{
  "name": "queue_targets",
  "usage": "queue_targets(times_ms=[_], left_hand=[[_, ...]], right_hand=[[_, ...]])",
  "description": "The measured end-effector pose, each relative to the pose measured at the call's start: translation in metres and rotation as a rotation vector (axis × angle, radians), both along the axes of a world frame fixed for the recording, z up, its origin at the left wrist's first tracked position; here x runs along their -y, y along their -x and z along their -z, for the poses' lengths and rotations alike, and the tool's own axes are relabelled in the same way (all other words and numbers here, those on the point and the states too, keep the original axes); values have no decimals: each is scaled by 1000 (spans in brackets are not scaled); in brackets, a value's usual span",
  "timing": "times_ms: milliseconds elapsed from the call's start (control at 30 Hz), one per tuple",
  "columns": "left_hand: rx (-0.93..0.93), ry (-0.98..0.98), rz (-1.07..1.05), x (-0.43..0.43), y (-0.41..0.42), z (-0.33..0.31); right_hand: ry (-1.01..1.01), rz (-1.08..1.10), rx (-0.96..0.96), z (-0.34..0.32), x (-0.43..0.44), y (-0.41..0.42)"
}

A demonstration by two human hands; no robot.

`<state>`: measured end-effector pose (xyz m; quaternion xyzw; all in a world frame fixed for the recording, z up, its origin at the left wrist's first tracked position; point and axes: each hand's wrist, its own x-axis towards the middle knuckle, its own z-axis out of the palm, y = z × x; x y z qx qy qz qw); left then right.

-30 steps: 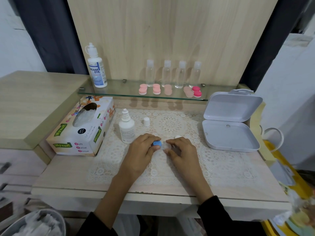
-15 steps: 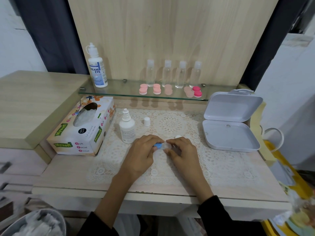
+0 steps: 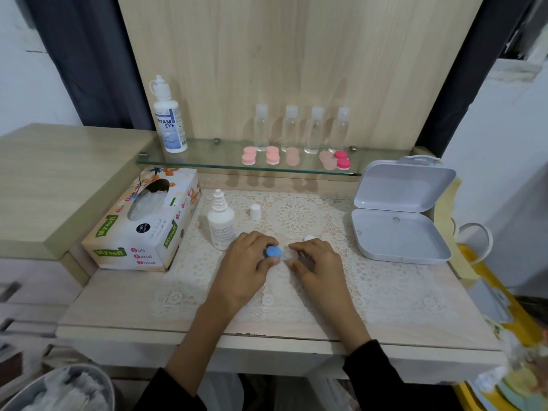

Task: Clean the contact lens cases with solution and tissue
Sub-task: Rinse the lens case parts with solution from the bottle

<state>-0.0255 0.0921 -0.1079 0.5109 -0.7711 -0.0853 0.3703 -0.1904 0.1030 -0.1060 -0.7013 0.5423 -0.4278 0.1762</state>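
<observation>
While the contact lens case [image 3: 284,256] sits low over the middle of the lace mat [image 3: 385,280], I see it caught between both hands. The left hand [image 3: 246,268] has its thumb and curled fingers pinched round the blue cap [image 3: 273,252] on the case's left end. The right hand [image 3: 318,262] grips the clear right end with its fingertips; I cannot tell whether the case touches the mat. A small white lid [image 3: 309,238] peeks out just behind the right knuckles. Just left of the left hand stands the small solution bottle [image 3: 221,225], upright and uncapped, with its white cap [image 3: 255,212] standing apart on the mat behind. Further left, the tissue box [image 3: 142,223] lies at an angle, tissue showing in its slot. To the right, a white hinged box [image 3: 397,215] lies open on the table [image 3: 124,298]. Behind everything, the glass shelf [image 3: 207,157] carries a tall solution bottle [image 3: 169,120], four clear bottles [image 3: 301,129] in a row and several pink lens cases [image 3: 272,155] in front of them. A bin [image 3: 59,390] holding crumpled tissue shows at the lower left.
</observation>
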Motion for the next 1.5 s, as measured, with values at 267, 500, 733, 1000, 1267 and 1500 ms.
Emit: queue_targets(times_ms=[267, 500, 733, 1000, 1267, 1500], left_hand=[[52, -8, 53, -2, -2, 1], [-7, 1, -19, -3, 0, -3], [34, 1, -3, -1, -1, -2], [54, -20, 13, -6, 1, -5], [-14, -20, -114, -4, 1, -5], [-26, -44, -100, -6, 3, -7]], right_hand=[[10, -7, 0, -2, -1, 0], [9, 4, -3, 0, 0, 0], [13, -4, -13, 0, 1, 0], [3, -7, 1, 0, 0, -1], [17, 2, 0, 0, 0, 0], [11, 6, -20, 1, 1, 0]])
